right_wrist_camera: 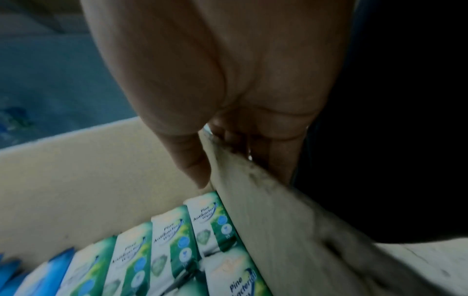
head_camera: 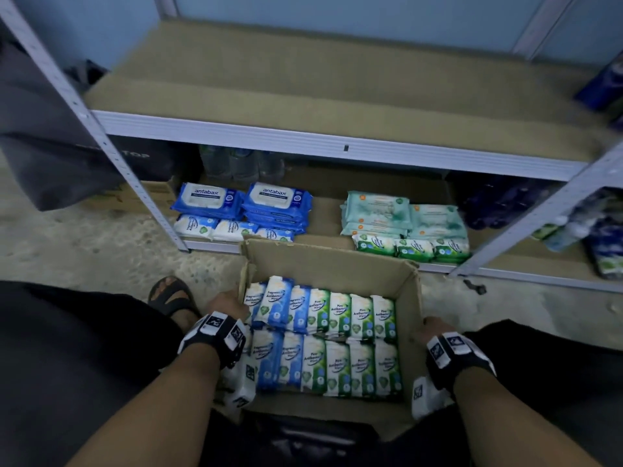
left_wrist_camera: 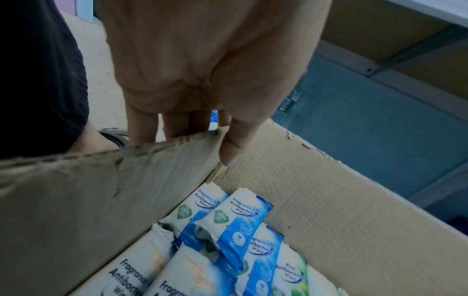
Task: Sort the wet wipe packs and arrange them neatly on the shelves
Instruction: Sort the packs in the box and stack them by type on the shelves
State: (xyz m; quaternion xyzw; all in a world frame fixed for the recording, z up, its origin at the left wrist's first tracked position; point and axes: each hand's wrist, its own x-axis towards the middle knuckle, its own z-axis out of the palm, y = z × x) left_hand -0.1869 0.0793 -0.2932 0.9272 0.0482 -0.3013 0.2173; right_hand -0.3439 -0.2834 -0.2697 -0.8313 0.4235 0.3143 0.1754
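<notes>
An open cardboard box (head_camera: 340,264) sits on the floor in front of me, packed with upright blue wipe packs (head_camera: 279,305) on the left and green wipe packs (head_camera: 362,318) on the right. My left hand (head_camera: 229,306) grips the box's left wall (left_wrist_camera: 101,180), thumb inside and fingers outside. My right hand (head_camera: 433,326) grips the right wall (right_wrist_camera: 278,220) the same way. On the bottom shelf (head_camera: 323,217) lie dark blue antabax packs (head_camera: 274,200), small blue packs (head_camera: 215,229), pale teal packs (head_camera: 377,207) and small green packs (head_camera: 413,249).
The middle shelf (head_camera: 303,82) above is bare board. Water bottles (head_camera: 236,163) stand at the back of the bottom shelf. Dark bags (head_camera: 50,129) hang at the left upright. More packaged goods (head_camera: 603,237) sit on the right-hand rack. My sandalled foot (head_camera: 172,294) is left of the box.
</notes>
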